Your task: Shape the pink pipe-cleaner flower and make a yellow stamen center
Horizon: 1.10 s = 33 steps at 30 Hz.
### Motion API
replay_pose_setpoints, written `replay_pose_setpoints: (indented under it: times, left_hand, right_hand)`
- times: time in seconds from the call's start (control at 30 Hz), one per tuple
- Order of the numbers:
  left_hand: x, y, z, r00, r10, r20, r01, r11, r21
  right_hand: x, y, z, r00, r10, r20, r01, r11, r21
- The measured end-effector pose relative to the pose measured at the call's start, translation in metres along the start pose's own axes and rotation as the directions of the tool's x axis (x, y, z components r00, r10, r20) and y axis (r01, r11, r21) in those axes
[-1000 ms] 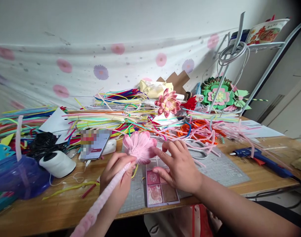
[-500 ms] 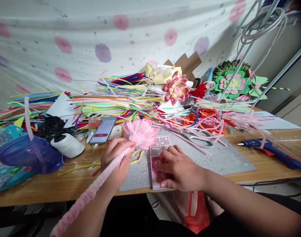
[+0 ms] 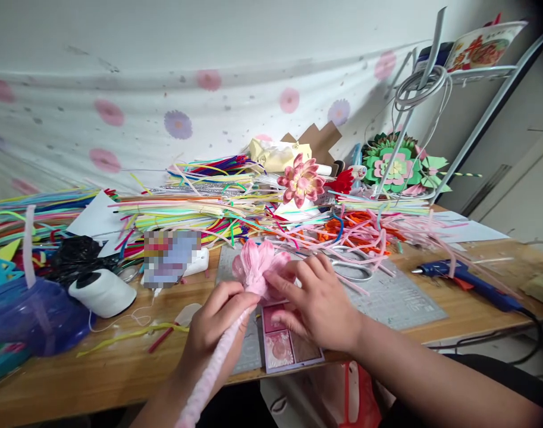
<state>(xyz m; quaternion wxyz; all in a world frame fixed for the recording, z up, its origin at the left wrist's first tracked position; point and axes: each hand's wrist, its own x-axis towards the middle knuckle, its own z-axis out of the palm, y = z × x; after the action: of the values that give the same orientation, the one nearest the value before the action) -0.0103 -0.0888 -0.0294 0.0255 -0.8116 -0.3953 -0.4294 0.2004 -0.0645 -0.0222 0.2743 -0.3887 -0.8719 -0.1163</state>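
Observation:
A pink flower (image 3: 256,261) made of fuzzy pipe cleaners, on a thick wrapped stem (image 3: 207,373), stands over the cutting mat. My left hand (image 3: 218,324) is closed around the stem just under the petals, and the stem slants down toward me. My right hand (image 3: 322,304) reaches in from the right, its index fingertip touching the petals on the flower's near right side; its thumb is held apart. Beneath that hand lies a makeup palette (image 3: 280,349) with pink and brown powder pans at the table's front edge. My right hand partly covers the palette.
Scissors (image 3: 354,270) lie on the grey cutting mat (image 3: 398,303). A blue glue gun (image 3: 471,285) rests at right. Bundled pipe cleaners (image 3: 186,211) and a finished flower (image 3: 301,181) fill the back. Left are a thread spool (image 3: 102,293), blurred-out phone (image 3: 170,258) and purple basket (image 3: 39,321).
My right hand has lifted from the palette to the petals. The flower has tipped and turned in my left hand. The view has shifted, showing more of the shelf at right.

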Motion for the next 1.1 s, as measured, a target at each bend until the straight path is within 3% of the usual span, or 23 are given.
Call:
replay_pose_setpoints:
  times: [0.1,0.27,0.33,0.43,0.57,0.67,0.77,0.87,1.1]
  left_hand:
    - [0.0,0.0,0.0,1.0,-0.002,-0.017,0.002,1.0,0.002]
    - [-0.001,-0.006,-0.001,0.998,-0.049,-0.037,0.051,0.998,0.038]
    - [0.0,-0.008,-0.002,0.996,-0.07,-0.055,0.073,0.996,0.053]
    - [0.0,-0.01,-0.006,0.993,-0.092,-0.073,0.096,0.994,0.054]
    - [-0.002,-0.011,-0.008,0.99,-0.118,-0.083,0.124,0.99,0.072]
    - [-0.005,-0.013,-0.008,0.994,-0.098,-0.058,0.101,0.993,0.066]
    - [-0.008,-0.014,-0.005,0.996,-0.085,0.001,0.084,0.994,0.063]
    - [-0.01,-0.011,-0.002,0.998,-0.041,0.055,0.036,0.996,0.087]
    - [-0.008,-0.006,0.0,0.992,-0.019,0.128,0.007,0.996,0.093]
  right_hand:
    - [-0.003,0.003,-0.001,0.996,0.077,-0.036,-0.077,0.997,-0.018]
    - [-0.009,0.003,-0.001,0.997,0.069,0.043,-0.07,0.997,0.027]
    - [-0.012,0.0,0.0,0.988,0.086,0.127,-0.097,0.992,0.081]
    - [-0.018,-0.007,0.006,0.948,-0.034,0.316,-0.037,0.975,0.217]
    - [-0.024,-0.012,0.013,0.914,-0.102,0.393,-0.005,0.965,0.263]
    - [-0.02,-0.009,0.008,0.941,-0.082,0.327,-0.016,0.958,0.287]
    - [-0.009,-0.004,-0.002,0.992,0.032,0.126,-0.068,0.952,0.299]
    - [0.002,-0.003,-0.007,0.993,0.115,-0.02,-0.109,0.975,0.196]
    - [0.004,-0.001,-0.004,0.997,0.056,0.044,-0.06,0.995,0.076]
